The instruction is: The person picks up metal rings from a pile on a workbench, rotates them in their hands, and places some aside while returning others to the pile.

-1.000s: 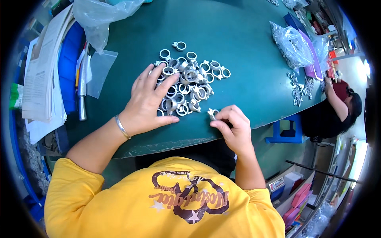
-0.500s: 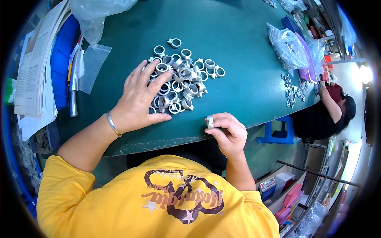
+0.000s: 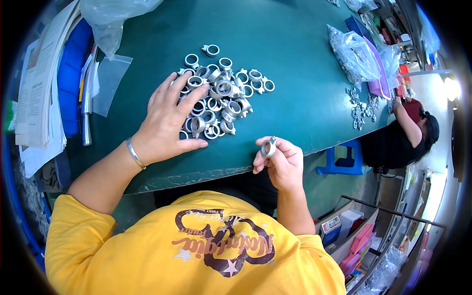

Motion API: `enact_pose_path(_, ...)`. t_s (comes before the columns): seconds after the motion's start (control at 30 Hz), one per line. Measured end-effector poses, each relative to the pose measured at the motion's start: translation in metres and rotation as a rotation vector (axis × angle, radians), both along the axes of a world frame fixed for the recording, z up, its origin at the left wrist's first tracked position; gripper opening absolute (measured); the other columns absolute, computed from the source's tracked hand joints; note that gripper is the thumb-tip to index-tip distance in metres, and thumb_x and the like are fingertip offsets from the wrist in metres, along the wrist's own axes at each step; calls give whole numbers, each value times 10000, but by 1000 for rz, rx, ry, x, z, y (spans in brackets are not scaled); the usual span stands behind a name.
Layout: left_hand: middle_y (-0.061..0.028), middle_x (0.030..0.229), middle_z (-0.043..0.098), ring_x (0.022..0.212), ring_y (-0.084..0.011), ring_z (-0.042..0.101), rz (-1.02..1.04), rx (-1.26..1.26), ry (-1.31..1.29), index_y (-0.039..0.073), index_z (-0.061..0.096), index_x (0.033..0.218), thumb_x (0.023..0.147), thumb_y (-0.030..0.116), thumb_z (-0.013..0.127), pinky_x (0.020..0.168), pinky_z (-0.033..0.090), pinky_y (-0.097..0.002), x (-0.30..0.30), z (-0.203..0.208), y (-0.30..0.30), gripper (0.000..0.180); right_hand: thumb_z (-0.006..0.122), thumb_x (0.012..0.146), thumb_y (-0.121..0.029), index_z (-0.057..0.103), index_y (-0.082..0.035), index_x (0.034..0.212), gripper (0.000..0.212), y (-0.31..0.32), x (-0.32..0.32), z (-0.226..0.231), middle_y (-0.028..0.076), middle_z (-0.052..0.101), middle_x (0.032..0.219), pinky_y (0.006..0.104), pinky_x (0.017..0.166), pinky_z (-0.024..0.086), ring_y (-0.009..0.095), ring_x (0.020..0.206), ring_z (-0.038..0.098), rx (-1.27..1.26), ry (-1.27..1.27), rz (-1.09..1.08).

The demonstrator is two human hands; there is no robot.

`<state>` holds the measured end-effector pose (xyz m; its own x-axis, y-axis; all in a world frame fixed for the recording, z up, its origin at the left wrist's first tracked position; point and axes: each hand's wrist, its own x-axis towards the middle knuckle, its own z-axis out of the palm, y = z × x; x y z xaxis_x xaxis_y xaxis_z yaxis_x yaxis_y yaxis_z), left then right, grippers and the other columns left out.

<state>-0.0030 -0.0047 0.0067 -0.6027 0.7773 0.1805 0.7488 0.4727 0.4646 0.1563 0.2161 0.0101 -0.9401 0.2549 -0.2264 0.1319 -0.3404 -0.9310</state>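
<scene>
A heap of small silver metal rings (image 3: 223, 88), each with a little lug on its side, lies on the green tabletop (image 3: 275, 39). My left hand (image 3: 164, 115) rests against the heap's left side, fingers and thumb spread, touching some of the rings. Near the table's front edge, my right hand (image 3: 282, 162) is raised and pinches a single metal ring (image 3: 268, 147) between thumb and fingers. The ring's round opening faces up toward me, with its lug at the top. A few rings, such as a loose ring (image 3: 211, 49), lie just off the heap.
At the left stand stacked papers (image 3: 42, 83), a blue bin (image 3: 73, 81), pens and a clear plastic bag (image 3: 112, 81). Far right are a bagged purple tray (image 3: 376, 73) and more metal parts (image 3: 359, 110). Another person (image 3: 398, 140) sits there beside a blue stool (image 3: 344, 160).
My right hand has turned the ring from edge-on so that its opening now shows. My left hand stays spread at the heap. The whole view has shifted slightly.
</scene>
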Motion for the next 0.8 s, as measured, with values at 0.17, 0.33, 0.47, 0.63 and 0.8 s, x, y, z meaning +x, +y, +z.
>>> enact_pose_path(0.17, -185, 1466, 231, 1353, -420, 221, 4, -7, 4, 188, 358, 1405, 560, 340, 859, 1088, 232, -503, 0, -1, 1, 995, 499, 939, -55, 623, 58, 1017, 185, 1, 0, -1, 102, 638, 699, 229, 510, 518, 118, 549, 593, -67, 11, -9)
enact_pose_path(0.33, -184, 1465, 232, 1353, -420, 221, 8, -13, 0, 191, 358, 1405, 556, 345, 861, 1089, 232, -505, 1, -1, 1, 999, 492, 942, -49, 620, 55, 1027, 185, 0, 0, -3, 97, 639, 720, 217, 507, 508, 106, 552, 584, -60, 20, 4)
enact_pose_path(0.47, -185, 1463, 233, 1353, -420, 221, 13, -16, -3, 194, 357, 1406, 558, 356, 860, 1089, 232, -506, 1, -1, 1, 998, 484, 946, -22, 616, 35, 1065, 187, -8, 1, -1, 81, 636, 748, 195, 509, 479, 80, 557, 565, 128, 41, -39)
enact_pose_path(0.63, -188, 1462, 234, 1353, -420, 221, 10, -13, -2, 194, 356, 1407, 564, 360, 856, 1089, 233, -505, 1, -1, 1, 994, 501, 932, 10, 605, 22, 1104, 202, -10, 2, -5, 68, 633, 758, 187, 512, 461, 71, 555, 556, 525, 167, -93)
enact_pose_path(0.8, -189, 1462, 234, 1350, -423, 224, 1, 12, 7, 191, 358, 1404, 565, 354, 858, 1087, 236, -502, -1, -3, -1, 990, 452, 913, 71, 571, 31, 1069, 200, -9, -6, -17, 140, 587, 998, 246, 611, 539, 156, 711, 629, 423, 408, -182)
